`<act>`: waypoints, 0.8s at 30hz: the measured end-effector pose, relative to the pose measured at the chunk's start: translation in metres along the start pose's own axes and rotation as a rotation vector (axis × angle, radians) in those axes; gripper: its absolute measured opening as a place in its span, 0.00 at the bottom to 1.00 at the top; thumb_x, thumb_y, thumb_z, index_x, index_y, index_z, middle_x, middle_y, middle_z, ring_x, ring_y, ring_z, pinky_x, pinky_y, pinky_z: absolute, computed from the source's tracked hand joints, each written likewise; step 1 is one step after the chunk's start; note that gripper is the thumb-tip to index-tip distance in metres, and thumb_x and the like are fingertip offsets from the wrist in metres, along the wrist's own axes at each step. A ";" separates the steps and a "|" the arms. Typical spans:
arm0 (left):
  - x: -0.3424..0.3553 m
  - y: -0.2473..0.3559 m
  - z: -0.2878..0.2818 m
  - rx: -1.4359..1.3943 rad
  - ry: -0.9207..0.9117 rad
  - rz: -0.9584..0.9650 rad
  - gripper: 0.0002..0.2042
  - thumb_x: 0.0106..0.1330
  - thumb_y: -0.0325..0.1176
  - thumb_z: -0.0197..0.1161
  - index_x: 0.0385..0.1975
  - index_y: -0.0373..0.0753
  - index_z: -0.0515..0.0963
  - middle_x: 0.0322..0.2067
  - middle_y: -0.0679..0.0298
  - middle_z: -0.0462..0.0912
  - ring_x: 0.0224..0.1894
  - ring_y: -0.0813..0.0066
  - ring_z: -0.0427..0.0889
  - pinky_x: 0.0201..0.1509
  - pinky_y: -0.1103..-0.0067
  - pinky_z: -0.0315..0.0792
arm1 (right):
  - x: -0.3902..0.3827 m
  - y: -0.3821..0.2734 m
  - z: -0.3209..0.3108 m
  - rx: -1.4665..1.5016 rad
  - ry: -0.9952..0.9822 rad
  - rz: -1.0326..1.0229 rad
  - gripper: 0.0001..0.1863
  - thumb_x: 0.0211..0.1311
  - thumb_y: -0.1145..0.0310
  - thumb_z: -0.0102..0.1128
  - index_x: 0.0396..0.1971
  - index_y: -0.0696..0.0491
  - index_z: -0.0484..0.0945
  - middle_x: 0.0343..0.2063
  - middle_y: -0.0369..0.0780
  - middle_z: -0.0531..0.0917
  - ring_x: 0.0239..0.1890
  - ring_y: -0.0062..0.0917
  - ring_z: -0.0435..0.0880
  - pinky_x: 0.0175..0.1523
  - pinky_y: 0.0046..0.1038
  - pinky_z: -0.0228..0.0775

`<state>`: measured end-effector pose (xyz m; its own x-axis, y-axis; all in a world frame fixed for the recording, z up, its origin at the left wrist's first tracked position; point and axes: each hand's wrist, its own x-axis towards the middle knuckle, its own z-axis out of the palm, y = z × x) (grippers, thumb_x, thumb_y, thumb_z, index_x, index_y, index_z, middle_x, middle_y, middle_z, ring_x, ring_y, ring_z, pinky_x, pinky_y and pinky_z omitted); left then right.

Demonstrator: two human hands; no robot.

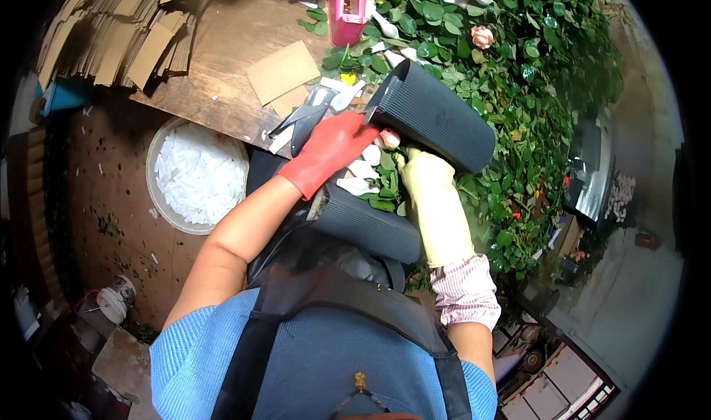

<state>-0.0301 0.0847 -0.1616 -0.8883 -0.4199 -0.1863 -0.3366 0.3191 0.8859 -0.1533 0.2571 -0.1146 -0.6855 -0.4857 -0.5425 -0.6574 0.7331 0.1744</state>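
My left hand (333, 144) in a red glove has its fingers curled at the near end of a raised black ribbed flap (437, 120), beside a pale pink rose (389, 137); what they grip is unclear. My right hand (426, 175) in a long yellow glove is just below the flap and rose, fingers curled, their hold hidden. Between my hands lie white netted flower heads (357, 185) and leaves on a lower black ribbed piece (370, 231). A dark metal tool (300, 127) with white strips lies left of my red glove.
Cardboard stacks (118, 27) sit on the wooden table (222, 35), near loose cards (281, 72) and a pink holder (344, 12). A large heap of rose foliage (533, 87) fills the right side. A bucket of white scraps (194, 179) stands below the table at left.
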 end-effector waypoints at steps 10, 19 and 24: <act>-0.013 -0.033 0.003 -0.814 0.441 -0.135 0.10 0.77 0.35 0.62 0.37 0.34 0.82 0.31 0.69 0.81 0.37 0.79 0.79 0.44 0.77 0.74 | -0.003 -0.003 -0.007 -0.005 0.038 -0.043 0.25 0.80 0.46 0.49 0.56 0.51 0.81 0.31 0.44 0.90 0.37 0.39 0.91 0.55 0.42 0.82; -0.026 0.009 -0.031 0.050 -0.181 -0.067 0.22 0.64 0.50 0.75 0.45 0.38 0.80 0.31 0.55 0.83 0.38 0.61 0.84 0.45 0.70 0.75 | -0.019 0.000 -0.037 0.219 -0.204 -0.092 0.29 0.73 0.45 0.62 0.60 0.53 0.77 0.44 0.46 0.90 0.51 0.40 0.89 0.57 0.40 0.80; -0.016 0.002 -0.015 -0.091 -0.139 -0.131 0.22 0.65 0.52 0.75 0.42 0.36 0.85 0.35 0.57 0.87 0.39 0.67 0.84 0.44 0.70 0.75 | -0.009 -0.011 -0.020 0.057 -0.147 -0.019 0.27 0.74 0.49 0.60 0.64 0.50 0.76 0.53 0.46 0.87 0.58 0.42 0.86 0.60 0.43 0.79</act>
<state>-0.0115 0.0794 -0.1504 -0.8756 -0.3293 -0.3535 -0.4279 0.1890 0.8838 -0.1461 0.2435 -0.0950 -0.6172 -0.4274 -0.6605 -0.6479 0.7524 0.1185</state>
